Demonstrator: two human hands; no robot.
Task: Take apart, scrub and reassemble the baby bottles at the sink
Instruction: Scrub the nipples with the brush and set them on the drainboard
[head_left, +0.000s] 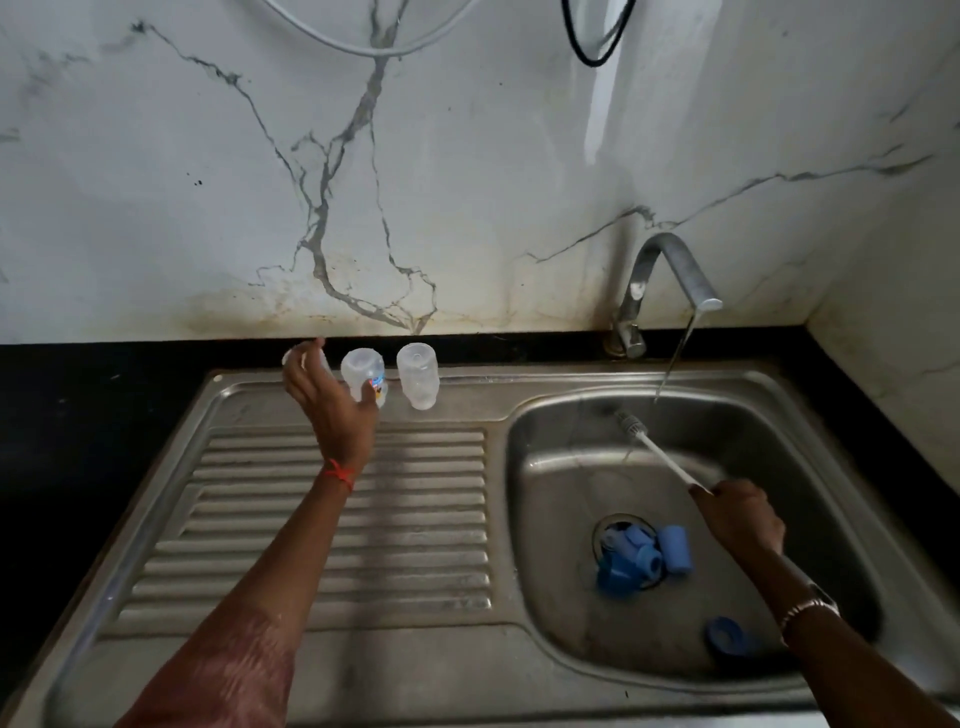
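Three clear baby bottles stand upside down in a row at the back of the steel drainboard: the left bottle is mostly hidden by my left hand, then comes the middle bottle and the right bottle. My left hand's fingers are spread over the left bottle and its thumb reaches the middle one. My right hand grips the white handle of a bottle brush, whose head sits near the running water. Several blue caps and rings lie on the drain.
The tap at the back pours a thin stream into the sink basin. Another blue ring lies at the basin's front right. Black countertop surrounds the sink, with a marble wall behind.
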